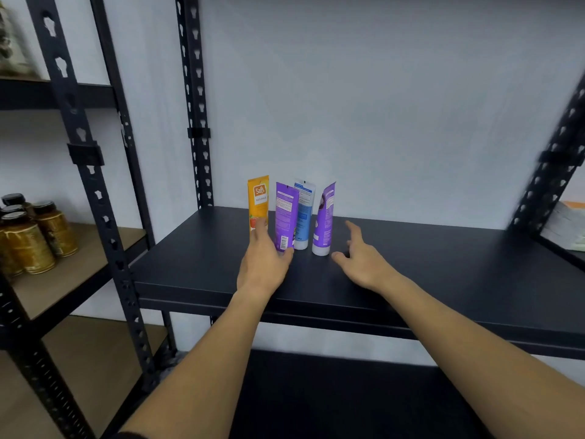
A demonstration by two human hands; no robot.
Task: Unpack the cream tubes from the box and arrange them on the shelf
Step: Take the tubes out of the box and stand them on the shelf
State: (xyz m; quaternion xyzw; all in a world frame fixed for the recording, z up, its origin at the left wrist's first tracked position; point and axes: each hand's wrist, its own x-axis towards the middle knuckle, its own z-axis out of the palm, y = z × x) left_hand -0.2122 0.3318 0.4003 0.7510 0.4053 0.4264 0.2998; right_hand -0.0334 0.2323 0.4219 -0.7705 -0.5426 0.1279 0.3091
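Dark shelf [411, 264] against pale wall [380, 90], four upright tubes [286, 217], both hands' fingers [353, 229] loose, gripping nothing

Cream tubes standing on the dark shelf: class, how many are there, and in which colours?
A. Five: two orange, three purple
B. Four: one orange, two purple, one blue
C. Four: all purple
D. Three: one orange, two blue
B: standing on the dark shelf are the orange tube, a purple tube, the blue tube and another purple tube.
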